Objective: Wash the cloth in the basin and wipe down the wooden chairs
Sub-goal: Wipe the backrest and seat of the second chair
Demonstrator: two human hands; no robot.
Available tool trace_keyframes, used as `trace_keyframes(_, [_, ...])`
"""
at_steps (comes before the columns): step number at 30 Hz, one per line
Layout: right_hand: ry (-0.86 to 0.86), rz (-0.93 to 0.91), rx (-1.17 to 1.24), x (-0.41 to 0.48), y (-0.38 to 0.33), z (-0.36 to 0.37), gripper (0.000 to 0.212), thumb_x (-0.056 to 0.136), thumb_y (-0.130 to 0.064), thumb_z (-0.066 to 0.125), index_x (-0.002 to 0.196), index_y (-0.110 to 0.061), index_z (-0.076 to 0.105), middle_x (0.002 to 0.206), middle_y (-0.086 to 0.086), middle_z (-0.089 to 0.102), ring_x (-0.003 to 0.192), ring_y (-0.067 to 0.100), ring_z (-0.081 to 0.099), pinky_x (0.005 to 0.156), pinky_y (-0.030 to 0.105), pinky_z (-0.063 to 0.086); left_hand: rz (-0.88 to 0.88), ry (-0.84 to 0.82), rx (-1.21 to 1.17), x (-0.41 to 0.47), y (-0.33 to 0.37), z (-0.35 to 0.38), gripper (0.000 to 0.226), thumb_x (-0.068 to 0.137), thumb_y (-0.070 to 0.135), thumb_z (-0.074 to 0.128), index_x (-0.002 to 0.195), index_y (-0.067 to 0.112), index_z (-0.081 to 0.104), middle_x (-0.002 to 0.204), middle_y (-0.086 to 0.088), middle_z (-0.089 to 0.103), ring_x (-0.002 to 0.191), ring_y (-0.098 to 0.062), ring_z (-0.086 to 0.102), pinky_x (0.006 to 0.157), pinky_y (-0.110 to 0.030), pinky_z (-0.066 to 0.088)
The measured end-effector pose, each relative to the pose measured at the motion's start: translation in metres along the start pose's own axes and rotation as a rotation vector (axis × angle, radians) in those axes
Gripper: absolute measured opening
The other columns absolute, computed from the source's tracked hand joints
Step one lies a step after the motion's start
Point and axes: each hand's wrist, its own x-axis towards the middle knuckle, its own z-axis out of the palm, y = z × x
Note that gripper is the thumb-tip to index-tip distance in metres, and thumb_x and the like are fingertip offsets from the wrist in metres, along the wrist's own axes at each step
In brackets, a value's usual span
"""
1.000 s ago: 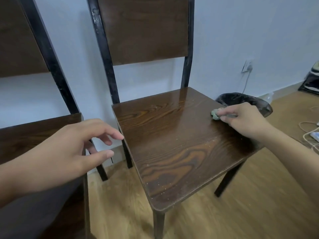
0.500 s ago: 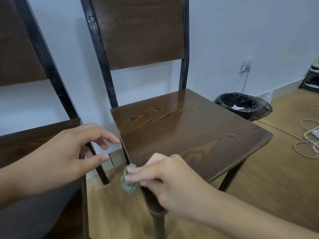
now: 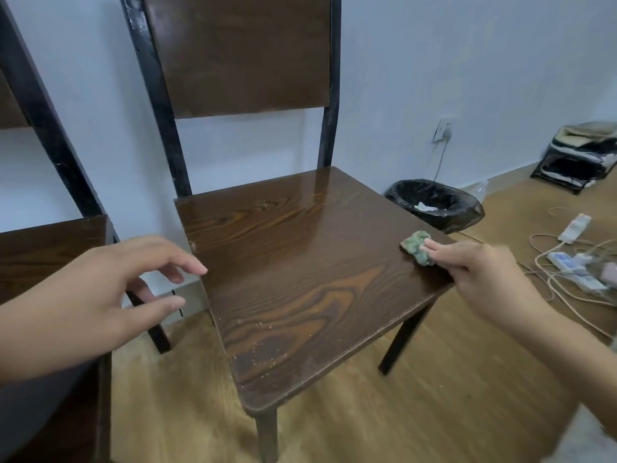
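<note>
Dark wooden chair seat (image 3: 293, 269), glossy toward the back, speckled with pale crumbs near the front corner. Small green cloth (image 3: 417, 246) pressed on its right edge. Below, a light wood-plank floor (image 3: 434, 412): black-lined bin (image 3: 434, 205) by the wall, white power strips and tangled cords (image 3: 567, 265) to the right.

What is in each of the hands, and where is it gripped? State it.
Right hand pinches the cloth at its near edge, against the seat. Left hand holds nothing.
</note>
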Motion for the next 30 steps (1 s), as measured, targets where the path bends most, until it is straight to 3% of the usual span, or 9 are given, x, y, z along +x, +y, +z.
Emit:
trace_keyframes(2, [0.064,0.160,-0.017,0.009,0.026,-0.010,0.025,0.091,0.001,0.064,0.110,-0.010,0.075,0.118,0.005,0.072,0.111,0.025,0.068,0.094,0.022,0.046,0.019,-0.011,0.008,0.001,0.003,0.003,0.045,0.074,0.049,0.070,0.117,0.061,0.063,0.112,0.025,0.067,0.093,-0.009,0.073,0.070,-0.030,0.063])
trace_keyframes(6, [0.182,0.301,0.089,0.019,0.022,-0.017,0.024,0.092,-0.008,0.065,0.112,-0.015,0.075,0.089,0.005,0.076,0.065,0.012,0.062,0.051,0.004,0.042,0.081,-0.038,0.136,0.003,-0.002,0.007,0.066,0.077,0.027,0.087,0.123,0.064,0.057,0.118,0.033,0.061,0.111,0.003,0.062,0.076,-0.013,0.056])
trace_keyframes(8, [0.121,0.267,0.124,0.016,0.000,-0.008,0.023,0.091,-0.008,0.068,0.110,-0.017,0.076,0.096,0.003,0.077,0.076,0.010,0.064,0.060,0.000,0.042,0.091,-0.059,0.143,0.001,-0.004,0.007,0.070,0.077,0.025,0.088,0.125,0.064,0.056,0.119,0.034,0.059,0.113,0.004,0.060,0.080,-0.012,0.053])
trace_keyframes(11, [0.029,0.138,0.146,0.004,-0.043,0.005,0.023,0.088,-0.003,0.070,0.102,-0.017,0.080,0.108,-0.004,0.076,0.104,0.003,0.063,0.089,0.009,0.041,0.113,-0.069,0.127,-0.003,-0.005,0.007,0.070,0.079,0.024,0.087,0.126,0.064,0.055,0.121,0.036,0.058,0.114,0.005,0.059,0.082,-0.010,0.051])
trace_keyframes(14, [-0.047,-0.037,0.205,-0.017,-0.093,0.015,0.030,0.086,-0.003,0.072,0.100,-0.028,0.080,0.106,-0.009,0.076,0.102,0.005,0.069,0.095,0.017,0.046,0.115,-0.064,0.117,-0.006,-0.008,0.006,0.068,0.080,0.024,0.086,0.125,0.063,0.055,0.121,0.038,0.057,0.115,0.006,0.058,0.084,-0.009,0.050])
trace_keyframes(17, [-0.142,-0.187,0.364,-0.040,-0.147,0.033,0.035,0.086,-0.003,0.068,0.103,-0.032,0.079,0.106,-0.010,0.075,0.099,0.002,0.069,0.089,0.022,0.054,0.114,-0.068,0.134,-0.008,-0.011,0.004,0.064,0.081,0.025,0.084,0.124,0.063,0.056,0.121,0.039,0.056,0.117,0.008,0.056,0.084,-0.007,0.050])
trace_keyframes(22, [-0.184,-0.476,0.483,-0.062,-0.207,0.055,0.041,0.068,0.000,0.067,0.098,-0.024,0.079,0.109,-0.005,0.076,0.085,0.018,0.067,0.067,0.029,0.059,0.107,-0.076,0.147,-0.015,-0.017,-0.002,0.060,0.083,0.030,0.082,0.124,0.065,0.055,0.121,0.038,0.055,0.116,0.005,0.057,0.083,-0.009,0.052])
trace_keyframes(27, [-0.142,-0.471,0.517,-0.042,-0.218,0.052,0.042,0.075,0.001,0.069,0.107,-0.025,0.076,0.104,-0.007,0.074,0.089,0.009,0.065,0.081,0.026,0.054,0.107,-0.058,0.126,-0.023,-0.021,-0.011,0.059,0.083,0.027,0.082,0.124,0.061,0.058,0.120,0.032,0.060,0.114,0.001,0.060,0.076,-0.009,0.053])
trace_keyframes(30, [-0.048,-0.341,0.585,-0.023,-0.210,0.040,0.044,0.085,0.001,0.067,0.118,-0.028,0.072,0.097,-0.008,0.068,0.080,-0.008,0.057,0.074,0.006,0.042,0.100,-0.050,0.134,-0.023,-0.022,-0.016,0.057,0.083,0.028,0.080,0.124,0.061,0.057,0.120,0.032,0.060,0.115,0.002,0.060,0.077,-0.010,0.054])
